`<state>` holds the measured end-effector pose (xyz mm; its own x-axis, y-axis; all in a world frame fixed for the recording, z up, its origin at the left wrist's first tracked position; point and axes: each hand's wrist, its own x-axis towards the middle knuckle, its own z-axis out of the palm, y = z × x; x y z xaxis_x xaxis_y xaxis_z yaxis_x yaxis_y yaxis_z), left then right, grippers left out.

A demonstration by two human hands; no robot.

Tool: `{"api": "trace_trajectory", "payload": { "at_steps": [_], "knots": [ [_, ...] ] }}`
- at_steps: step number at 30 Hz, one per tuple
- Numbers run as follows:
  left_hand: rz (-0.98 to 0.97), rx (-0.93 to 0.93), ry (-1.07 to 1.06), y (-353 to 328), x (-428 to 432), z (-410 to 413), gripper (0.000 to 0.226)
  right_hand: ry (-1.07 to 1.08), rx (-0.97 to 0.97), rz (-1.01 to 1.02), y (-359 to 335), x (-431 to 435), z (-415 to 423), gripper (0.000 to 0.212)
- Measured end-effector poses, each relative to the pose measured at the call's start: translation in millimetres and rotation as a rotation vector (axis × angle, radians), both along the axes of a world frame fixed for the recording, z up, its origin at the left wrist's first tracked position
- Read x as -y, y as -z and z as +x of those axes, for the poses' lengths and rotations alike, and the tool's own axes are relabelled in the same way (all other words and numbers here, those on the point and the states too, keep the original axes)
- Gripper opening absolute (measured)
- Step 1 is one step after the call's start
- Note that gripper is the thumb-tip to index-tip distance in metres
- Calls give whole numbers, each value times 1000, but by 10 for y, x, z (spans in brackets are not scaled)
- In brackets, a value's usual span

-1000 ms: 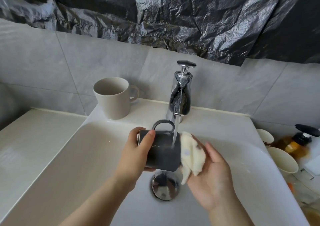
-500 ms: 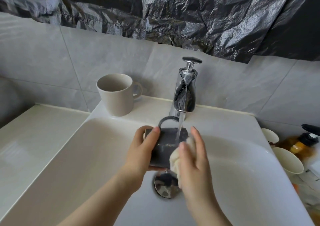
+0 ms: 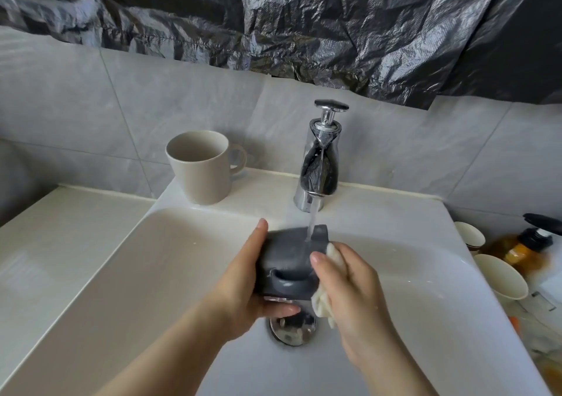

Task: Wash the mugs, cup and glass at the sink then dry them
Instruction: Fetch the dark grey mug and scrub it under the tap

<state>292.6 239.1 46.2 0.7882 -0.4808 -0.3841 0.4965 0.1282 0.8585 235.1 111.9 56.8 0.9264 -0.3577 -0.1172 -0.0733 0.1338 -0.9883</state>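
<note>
Two hands over the sink (image 3: 146,274), both mine. Left hand (image 3: 243,283): fingers curled under and thumb up over the left side of one dark grey mug (image 3: 284,254), gripping it above the basin, handle loop turned toward me. Right hand (image 3: 359,292): fingers closed round one cream cloth (image 3: 320,303), pressing it against the mug's right side; a tail of cloth hangs below my palm. Directly beneath the mug, one round metal drain (image 3: 292,328), partly hidden. One stream of water (image 3: 312,219) lands on the mug's top. Behind it, one chrome tap (image 3: 319,167) on the back ledge. Left of the tap, one beige mug (image 3: 200,167), upright, handle to the right, on the ledge corner, well apart from my hands. Far right, off the sink: two pale cups (image 3: 501,277), one behind the other, and one amber bottle (image 3: 523,251) with a black pump. Grey wall tiles (image 3: 121,107) behind; one crumpled black plastic sheet (image 3: 304,15) across the top.
</note>
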Motion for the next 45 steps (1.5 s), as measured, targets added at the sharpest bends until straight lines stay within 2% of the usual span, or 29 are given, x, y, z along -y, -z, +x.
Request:
{"api": "trace_trajectory", "payload": {
  "at_steps": [1, 3, 4, 5, 7, 8, 9, 10, 13, 14, 16, 18, 21, 22, 23, 24, 26, 31, 33, 36, 38, 40, 42, 43, 45],
  "knots": [
    [13, -44, 0, -13, -6, 12, 52, -12, 2, -23, -5, -23, -8, 32],
    [60, 121, -68, -24, -10, 33, 36, 18, -18, -15, 15, -40, 18, 38],
    [105, 303, -93, -21, -21, 32, 31, 56, -43, 18, 32, -27, 39, 40],
    [219, 570, -56, -10, -48, 39, 34, 98, -66, 83, 88, -1, 81, 43],
    [482, 1050, 73, 31, -87, 45, 46, 145, -137, 285, 137, 32, 111, 52],
    [509, 1173, 124, 85, -75, 40, 51, 162, -160, 329, 134, 47, 102, 55],
    [495, 1152, 150, 119, -53, 19, 53, 175, -144, 329, 142, 70, 96, 52],
    [446, 1024, 130, 105, -16, -21, 53, 204, -106, 295, 151, 94, 84, 44],
    [118, 386, 7, 30, 67, -94, 51, 212, 8, 52, 113, 88, 47, 40],
    [79, 212, -28, 10, 75, -77, 46, 184, 42, 0, 87, 52, 28, 39],
    [98, 71, -86, 13, 53, -20, 40, 168, 69, -92, 80, 4, 30, 38],
    [168, 223, -157, 7, 29, -4, 41, 153, 40, -110, 82, -10, 42, 38],
    [513, 872, -71, 30, -15, -26, 47, 189, -62, 14, 59, 13, 64, 44],
    [570, 1073, -30, 64, -18, -26, 49, 189, -91, 66, 69, 41, 66, 46],
    [576, 1179, -7, 99, -12, -23, 49, 189, -109, 110, 71, 58, 65, 48],
    [548, 1161, 2, 108, 0, -32, 47, 191, -112, 143, 71, 69, 59, 48],
    [441, 945, -33, 71, 34, -74, 45, 211, -90, 172, 76, 71, 61, 48],
    [51, 66, -29, -87, 92, -102, 66, 249, -10, 17, 99, 59, 55, 42],
    [-66, -171, 22, -104, 36, -27, 68, 216, 24, -40, 52, 57, 34, 42],
    [-161, -201, 35, -74, 0, 19, 59, 223, 41, -62, 20, 24, 40, 39],
    [-160, -155, -58, -19, 49, 1, 69, 264, 16, -18, 62, 15, 72, 34],
    [-141, -43, -169, 49, 106, -33, 78, 254, -12, 182, 108, 35, 88, 26],
    [-116, 56, -172, 72, 137, -62, 83, 185, -41, 420, 129, 73, 96, 26],
    [-104, 69, -126, 59, 136, -69, 81, 161, -41, 439, 140, 100, 95, 28],
    [-74, 54, -49, 30, 101, -54, 70, 189, -29, 342, 150, 142, 95, 25]
  ]
}}
